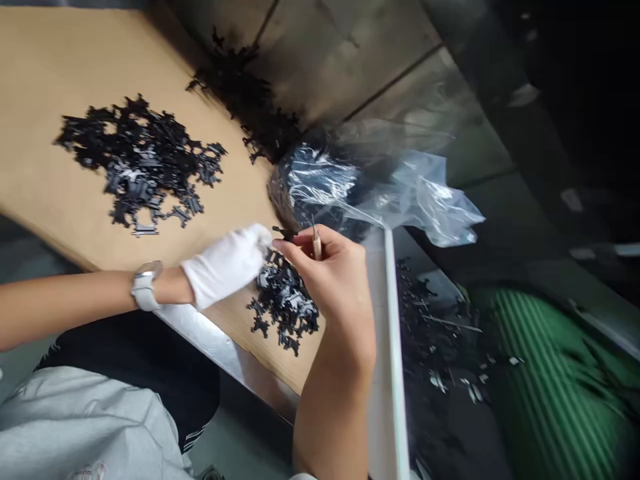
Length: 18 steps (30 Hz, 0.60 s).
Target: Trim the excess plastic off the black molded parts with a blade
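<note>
My left hand [227,265] wears a white glove and pinches a small black plastic part [283,233] at its fingertips. My right hand [327,270] is bare, closed around a thin tool with a pale handle [317,245], its tip up against the same part. Both hands hover over a small heap of black parts [284,301] on the brown table top [45,87]. A watch [145,287] sits on my left wrist.
A larger pile of black parts [140,160] lies at the far left of the table, another dark heap [250,100] at the back edge. A crumpled clear plastic bag [380,180] lies right of my hands. A white rail [393,347] borders the table; black scraps [440,333] and something green [545,373] lie below.
</note>
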### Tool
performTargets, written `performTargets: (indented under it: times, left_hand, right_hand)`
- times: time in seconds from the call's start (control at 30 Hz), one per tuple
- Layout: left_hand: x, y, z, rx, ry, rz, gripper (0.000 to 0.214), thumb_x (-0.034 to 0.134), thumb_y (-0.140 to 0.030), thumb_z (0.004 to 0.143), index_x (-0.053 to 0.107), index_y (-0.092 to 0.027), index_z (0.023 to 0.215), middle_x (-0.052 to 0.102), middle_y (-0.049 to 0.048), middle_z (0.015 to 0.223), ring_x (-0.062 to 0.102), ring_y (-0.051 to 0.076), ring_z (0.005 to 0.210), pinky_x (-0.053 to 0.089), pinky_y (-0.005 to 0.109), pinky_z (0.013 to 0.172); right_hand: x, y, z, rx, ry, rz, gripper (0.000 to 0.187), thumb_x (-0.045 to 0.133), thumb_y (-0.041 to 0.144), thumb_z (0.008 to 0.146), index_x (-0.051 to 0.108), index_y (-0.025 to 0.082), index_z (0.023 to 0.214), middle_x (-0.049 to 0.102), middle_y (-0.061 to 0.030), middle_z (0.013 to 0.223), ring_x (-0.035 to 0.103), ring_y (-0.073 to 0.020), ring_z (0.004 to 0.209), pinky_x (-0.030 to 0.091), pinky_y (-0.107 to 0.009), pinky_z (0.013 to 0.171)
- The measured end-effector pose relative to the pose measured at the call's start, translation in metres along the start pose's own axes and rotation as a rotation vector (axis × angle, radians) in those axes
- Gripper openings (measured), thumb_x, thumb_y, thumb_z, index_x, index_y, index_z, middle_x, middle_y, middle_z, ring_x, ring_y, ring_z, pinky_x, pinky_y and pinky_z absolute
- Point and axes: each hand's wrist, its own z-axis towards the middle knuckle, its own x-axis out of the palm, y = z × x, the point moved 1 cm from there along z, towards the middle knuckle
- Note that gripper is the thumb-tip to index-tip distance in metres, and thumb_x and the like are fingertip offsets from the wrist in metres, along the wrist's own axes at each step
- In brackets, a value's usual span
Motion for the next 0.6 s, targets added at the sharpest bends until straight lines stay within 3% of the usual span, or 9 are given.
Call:
performTargets:
  times: [0.13,0.33,0.43,0.5,0.6]
  left_hand:
    - [-0.005,-0.009,-0.003,-0.007,0.075,-0.137,0.02,0.047,-0.025,0.104,0.066,-0.02,0.108,0.074,0.0079,0.108,0.072,0.022,0.105,0.06,0.04,0.098]
    - [-0.006,-0.031,-0.001,-0.165,0.073,-0.461,0.018,0.054,-0.032,0.095,0.054,-0.023,0.08,0.063,-0.0011,0.08,0.065,0.015,0.081,0.059,0.029,0.086]
    - [-0.008,-0.034,0.001,-0.25,0.018,-0.434,0.018,0.055,-0.022,0.094,0.053,-0.023,0.077,0.057,-0.0025,0.076,0.059,0.013,0.075,0.059,0.027,0.082]
    - [-0.01,-0.036,0.001,-0.305,-0.002,-0.41,0.02,0.053,-0.019,0.096,0.053,-0.023,0.076,0.056,-0.003,0.072,0.055,0.011,0.066,0.058,0.023,0.071]
    - [-0.012,-0.044,0.0,-0.401,0.129,-0.509,0.026,0.046,-0.029,0.101,0.048,-0.025,0.076,0.05,-0.0058,0.059,0.041,0.009,0.044,0.046,0.021,0.044]
  right_hand:
    - [-0.001,-0.015,-0.03,0.103,-0.089,0.153,0.025,0.072,0.033,0.072,0.053,0.022,0.061,0.042,0.009,0.052,0.036,-0.0081,0.048,0.026,-0.024,0.046]
    - [0.012,-0.016,-0.05,0.104,0.011,0.387,0.022,0.07,0.026,0.076,0.052,0.022,0.065,0.042,0.0103,0.052,0.036,-0.0067,0.047,0.03,-0.022,0.045]
    - [0.009,-0.021,-0.057,-0.009,0.087,0.444,0.02,0.074,0.033,0.086,0.059,0.022,0.08,0.054,0.0075,0.063,0.046,-0.0082,0.053,0.039,-0.022,0.05]
    - [0.005,-0.028,-0.065,-0.134,0.088,0.433,0.022,0.066,0.044,0.099,0.063,0.021,0.099,0.065,0.0029,0.077,0.059,-0.0115,0.064,0.049,-0.024,0.059]
    - [0.002,-0.037,-0.075,-0.292,-0.001,0.294,0.022,0.051,0.04,0.11,0.062,0.024,0.121,0.072,-0.0018,0.094,0.069,-0.015,0.08,0.056,-0.028,0.072]
